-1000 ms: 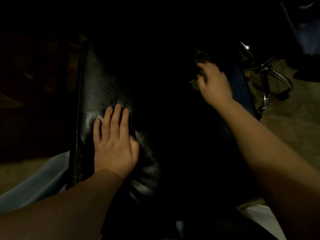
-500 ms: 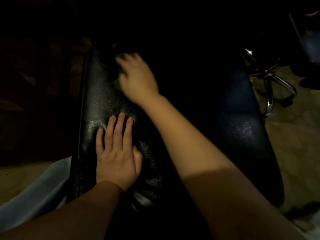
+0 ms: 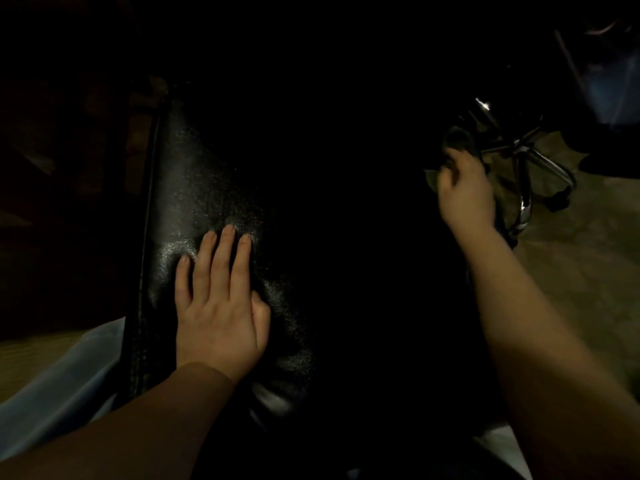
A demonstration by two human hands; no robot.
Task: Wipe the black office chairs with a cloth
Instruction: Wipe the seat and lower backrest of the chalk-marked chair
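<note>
1. Black office chair: its padded panel fills the middle of the head view, directly beneath both arms; only the left strip and its stitched edge catch light; the rest lies in deep shadow.
2. Left hand: flat on the lit part of the panel, fingers straight and close together, palm down; it holds nothing and appears to brace the chair.
3. Right hand: at the far right edge of the panel, fingers curled over the cloth; the cloth is dark, bunched and blurred, so its exact extent cannot be told.
4. Progress, as a judgement: wiping is under way, with the cloth at the right margin; the lit strip shows a speckled sheen, yet whether that marks a wiped area cannot be told; the shadowed centre gives no evidence either way.
5. Remaining: the task names several chairs; a chrome star base stands on the floor just beyond the right hand, so another chair probably awaits.
</note>
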